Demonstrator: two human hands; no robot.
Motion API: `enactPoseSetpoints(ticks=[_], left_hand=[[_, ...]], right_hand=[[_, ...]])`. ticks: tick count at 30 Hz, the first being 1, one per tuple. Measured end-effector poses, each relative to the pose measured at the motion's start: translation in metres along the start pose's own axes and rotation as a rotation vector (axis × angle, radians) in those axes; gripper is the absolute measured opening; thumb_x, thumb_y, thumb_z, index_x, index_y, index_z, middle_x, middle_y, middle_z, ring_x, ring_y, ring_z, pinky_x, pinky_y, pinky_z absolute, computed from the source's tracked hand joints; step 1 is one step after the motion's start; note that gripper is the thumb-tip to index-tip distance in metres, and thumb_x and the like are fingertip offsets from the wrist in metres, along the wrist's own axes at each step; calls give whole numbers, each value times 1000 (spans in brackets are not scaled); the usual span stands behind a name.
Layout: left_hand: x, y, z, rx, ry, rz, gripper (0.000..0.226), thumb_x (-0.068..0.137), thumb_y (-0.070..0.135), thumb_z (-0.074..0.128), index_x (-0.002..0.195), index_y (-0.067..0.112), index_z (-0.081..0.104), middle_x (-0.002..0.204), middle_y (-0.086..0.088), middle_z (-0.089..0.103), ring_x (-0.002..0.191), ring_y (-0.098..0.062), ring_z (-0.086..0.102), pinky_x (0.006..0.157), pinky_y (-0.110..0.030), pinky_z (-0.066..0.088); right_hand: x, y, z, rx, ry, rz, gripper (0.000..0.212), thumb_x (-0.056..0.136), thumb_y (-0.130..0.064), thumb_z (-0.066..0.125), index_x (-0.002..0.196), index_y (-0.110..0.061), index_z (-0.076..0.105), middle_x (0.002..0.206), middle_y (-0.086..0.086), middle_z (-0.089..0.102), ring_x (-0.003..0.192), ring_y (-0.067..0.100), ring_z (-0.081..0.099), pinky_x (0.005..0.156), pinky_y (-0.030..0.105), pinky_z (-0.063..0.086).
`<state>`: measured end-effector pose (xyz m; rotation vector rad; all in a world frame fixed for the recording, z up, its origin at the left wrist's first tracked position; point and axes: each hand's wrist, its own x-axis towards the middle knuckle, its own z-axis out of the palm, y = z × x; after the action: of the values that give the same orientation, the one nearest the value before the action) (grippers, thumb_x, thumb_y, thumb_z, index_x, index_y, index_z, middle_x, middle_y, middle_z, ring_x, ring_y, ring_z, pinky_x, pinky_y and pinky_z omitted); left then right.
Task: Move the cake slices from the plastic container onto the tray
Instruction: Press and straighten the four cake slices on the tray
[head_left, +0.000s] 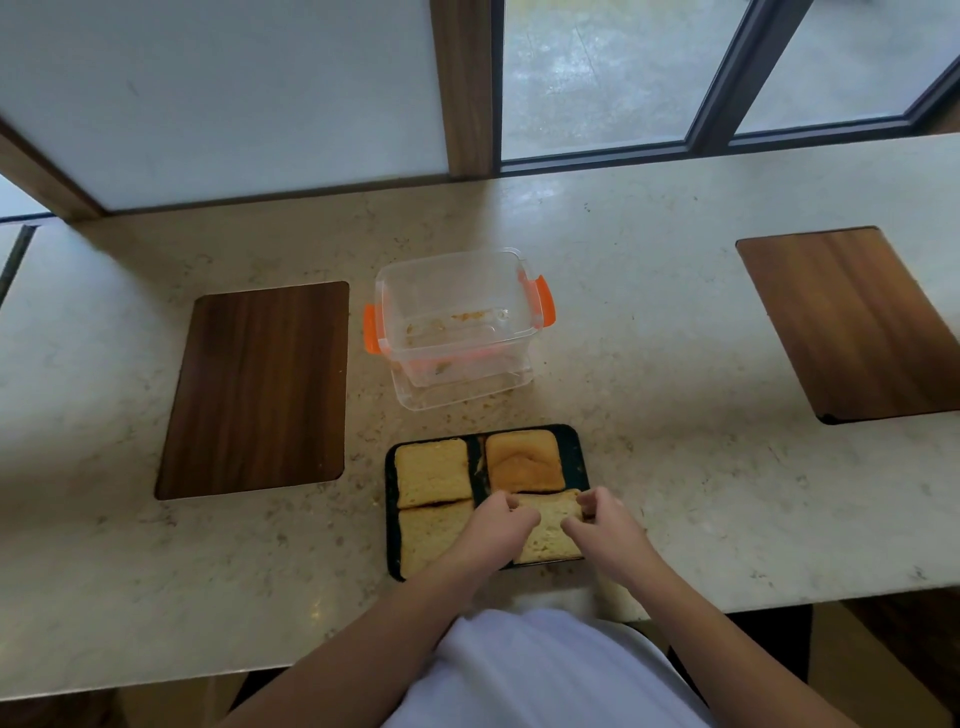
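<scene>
A black tray lies near the counter's front edge with several pale cake slices on it. Two slices fill its far half: a flat one at left and a browner domed one at right. Another slice lies at near left. My left hand and my right hand pinch the near-right slice from both sides. The clear plastic container with orange clips stands behind the tray, holding only crumbs.
The container sits on its clear lid. Dark wooden boards are set into the stone counter at the left and far right. Crumbs are scattered around the tray. A window and wall panel rise behind the counter.
</scene>
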<state>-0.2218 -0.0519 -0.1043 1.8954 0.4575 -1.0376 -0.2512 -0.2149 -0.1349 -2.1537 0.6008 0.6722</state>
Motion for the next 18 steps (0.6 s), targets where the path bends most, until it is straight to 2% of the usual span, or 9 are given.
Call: enactPoseSetpoints(ticks=[3,4,7,9,12,13,16,18], left_hand=[[0,-5,3,21,13,18,12,84,33,57,93,29,51,91,-3,61,79,-18,58,73,-39,52],[0,-7,3,25,31,28,11,86,32,56,94,29,51,90,-1,61,77,-17,57,69,-36,49],[-1,-10,-3,46,116,84,38,92,29,56,128,19,53,92,7,60,76,-9,58,64,-28,47],[0,-13,-9,83,157,112,45,94,29,56,136,13,51,101,7,58,85,-7,56,71,-26,47],[1,-18,-14,101,183,113,44,94,30,57,134,12,51,122,-1,54,105,-15,55,87,-31,49],[1,-19,-14,94,183,110,43,94,30,57,134,13,51,122,-1,53,104,-15,55,85,-31,50],[4,-17,-16,49,166,96,45,93,31,56,135,16,50,113,4,55,89,-9,58,67,-27,50],[8,-13,-18,20,164,80,47,91,31,55,136,18,50,98,10,57,78,-5,56,62,-27,49]], right_hand=[[2,-5,3,-4,-19,-10,49,89,-31,65,133,-17,51,114,-1,57,84,-1,54,59,18,42],[3,-6,4,-8,-23,-13,49,89,-32,66,133,-17,52,114,0,57,84,0,55,59,18,42],[4,-8,8,-25,-40,-18,49,90,-32,65,134,-15,51,119,2,57,89,7,57,67,23,46],[4,-10,9,-29,-48,-21,49,90,-32,65,134,-14,51,118,2,57,89,9,57,71,26,49],[6,-11,9,-27,-47,-19,47,90,-31,64,132,-14,52,112,1,57,81,4,55,68,27,50],[6,-12,8,-26,-44,-15,47,90,-31,64,132,-14,52,111,0,57,81,3,55,67,26,49],[11,-15,3,-16,-17,-12,46,90,-29,62,131,-12,53,113,1,57,85,5,56,65,27,47],[15,-21,-2,-9,-5,-16,49,90,-28,61,135,-11,51,120,4,57,92,13,58,73,31,49]])
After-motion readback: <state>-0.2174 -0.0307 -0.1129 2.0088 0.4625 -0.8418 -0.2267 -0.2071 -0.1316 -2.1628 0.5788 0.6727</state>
